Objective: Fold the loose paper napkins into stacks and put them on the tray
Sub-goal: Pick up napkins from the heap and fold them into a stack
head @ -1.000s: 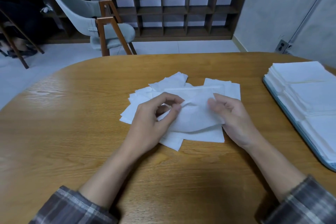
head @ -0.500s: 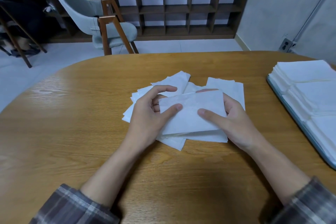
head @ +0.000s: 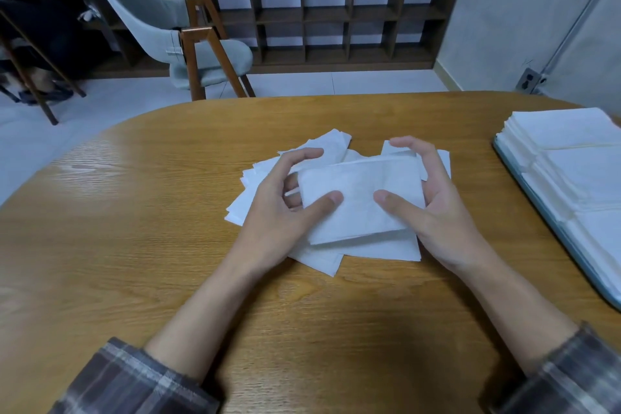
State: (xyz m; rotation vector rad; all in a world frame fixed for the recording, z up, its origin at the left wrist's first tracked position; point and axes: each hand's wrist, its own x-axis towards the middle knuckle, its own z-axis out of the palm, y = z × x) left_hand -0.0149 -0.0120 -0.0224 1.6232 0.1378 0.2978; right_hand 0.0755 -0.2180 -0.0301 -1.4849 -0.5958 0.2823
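Both hands are holding one folded napkin (head: 359, 198) just above the pile near the middle of the table (head: 134, 228). The left hand (head: 279, 208) is pinching the napkin's left end, with the thumb lying on top and the other fingers curling beneath it, while the index finger is arching over the far edge. The right hand (head: 437, 208) is gripping the right end the same way, its thumb pressing on top and its fingers hooking round the far right corner. The two thumb tips are pointing at each other, a little apart. Both forearms are reaching in from the near edge, and plaid sleeves (head: 134, 380) are sitting pushed back from the wrists.

The loose napkins (head: 329, 144) are lying fanned out and overlapping under the hands. At the table's right edge a blue tray (head: 601, 286) is carrying neat white stacks (head: 571, 134), well apart from the pile.

The table is wooden with a rounded far edge, and light is glaring off its left side. Beyond it a grey chair (head: 201, 54) with wooden legs is standing on a pale floor (head: 100, 101), in front of a low dark shelf (head: 336, 10) of open cubbies. A grey wall (head: 521, 10) is rising at the right, with a socket (head: 529, 79) near the floor.
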